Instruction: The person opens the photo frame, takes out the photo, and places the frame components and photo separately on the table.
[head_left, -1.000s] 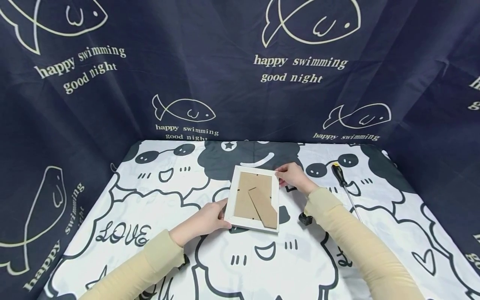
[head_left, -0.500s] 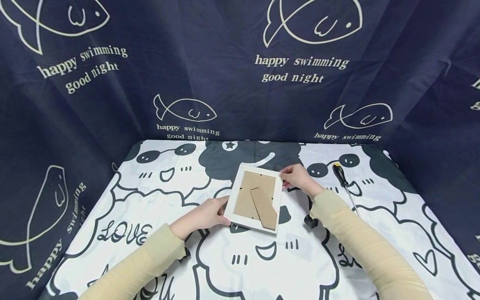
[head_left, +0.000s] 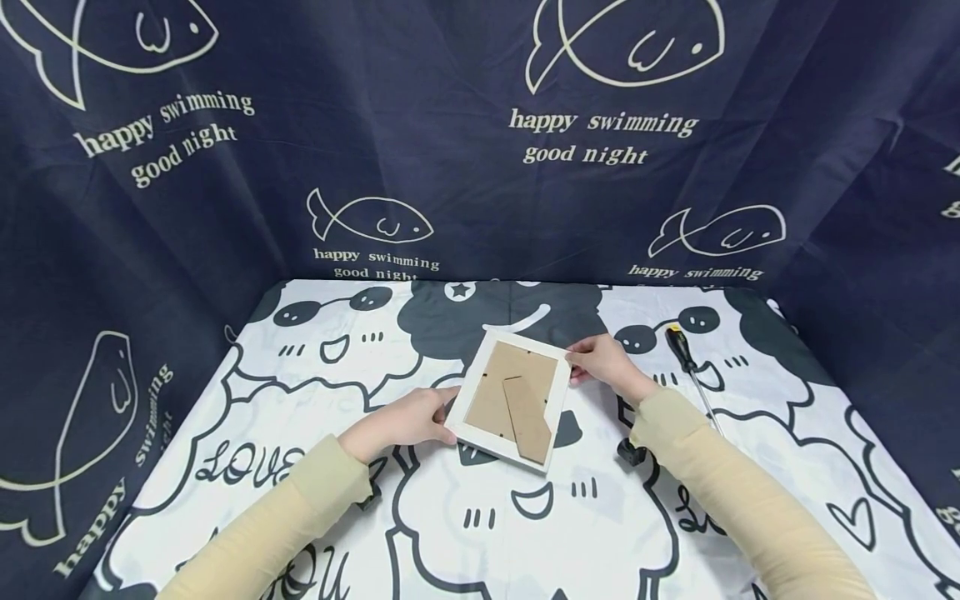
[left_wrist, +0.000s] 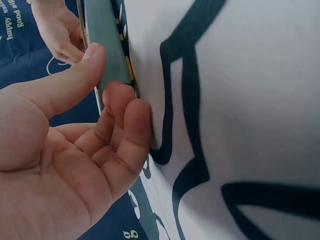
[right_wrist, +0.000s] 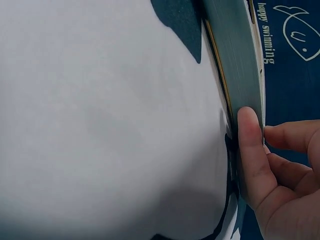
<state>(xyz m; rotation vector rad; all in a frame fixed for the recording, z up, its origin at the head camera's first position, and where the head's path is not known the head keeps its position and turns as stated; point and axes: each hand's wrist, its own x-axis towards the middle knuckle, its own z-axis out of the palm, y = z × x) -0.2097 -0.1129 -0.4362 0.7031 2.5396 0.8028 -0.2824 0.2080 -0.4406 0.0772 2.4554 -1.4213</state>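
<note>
A white picture frame (head_left: 461, 392) lies back side up near the middle of the table, turned slightly clockwise. Its brown backing board carries a folded-down easel stand (head_left: 527, 417). At the near left corner my left hand (head_left: 401, 419) holds the frame, thumb on the upper side. My right hand (head_left: 606, 364) pinches the far right corner. In the left wrist view, the left thumb (left_wrist: 92, 60) presses the frame's greenish-looking edge (left_wrist: 106, 30) with curled fingers below. The right wrist view has a right finger (right_wrist: 250, 135) along the frame's side (right_wrist: 237, 55).
A screwdriver (head_left: 684, 354) with a black and yellow handle lies to the right, its shaft running toward my right sleeve (head_left: 720, 483). Small black devices (head_left: 631, 452) sit by both cuffs. A sheep-print cloth (head_left: 247, 400) covers the table, with dark blue curtains (head_left: 465, 125) around it.
The picture frame has rotated a little clockwise between both hands. My right hand has moved right and toward me; my left hand has shifted slightly left.
</note>
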